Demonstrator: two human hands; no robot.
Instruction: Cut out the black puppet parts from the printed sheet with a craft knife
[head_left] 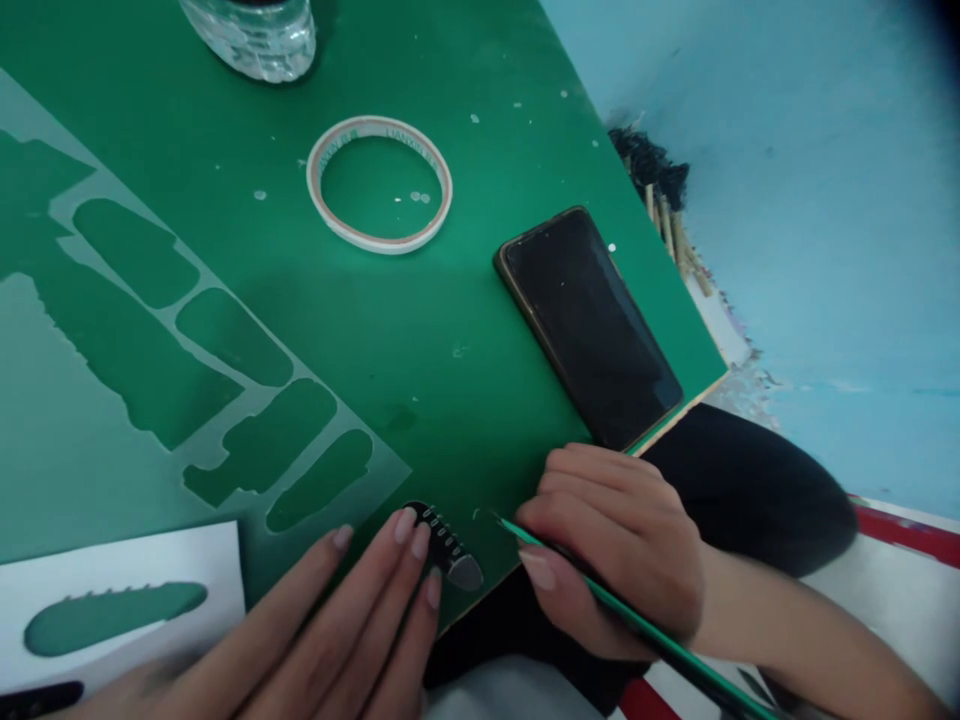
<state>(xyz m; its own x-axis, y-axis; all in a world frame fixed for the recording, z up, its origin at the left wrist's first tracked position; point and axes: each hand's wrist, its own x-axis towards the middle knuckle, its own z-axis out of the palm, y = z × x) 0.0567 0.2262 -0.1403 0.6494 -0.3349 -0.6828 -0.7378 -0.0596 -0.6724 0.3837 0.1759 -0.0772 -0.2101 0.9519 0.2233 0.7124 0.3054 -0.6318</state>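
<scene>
a green board (420,330) fills most of the view, its matt face flecked with small white specks. across its left lies a thin, translucent stencil (67,430) with long rounded holes cut through it, the green showing in each. a white paper (150,560) overlaps the stencil's near corner and has one long hole with a toothed upper edge. a black phone (589,325), glossy and screen up, lies slantwise by the board's right edge, near the right hand (615,550) but apart from it. a thin ring of tape (375,126), cream-coloured, lies flat in the middle, well clear of both hands. the base of a ribbed clear jar (255,35) stands at the far edge. a bundle of sticks (671,225) lies on the blue floor just past the board.

the left hand (337,620) lies flat and uncurled, its fingertips pressing a small piece (454,558) at the board's near edge. the piece is dark and long with a rounded end, a row of short white notches along one side; the fingers cover its left part. the right hand is clenched round a green pencil (660,640), whose tip is at the board just right of the piece, a small gap between them.
</scene>
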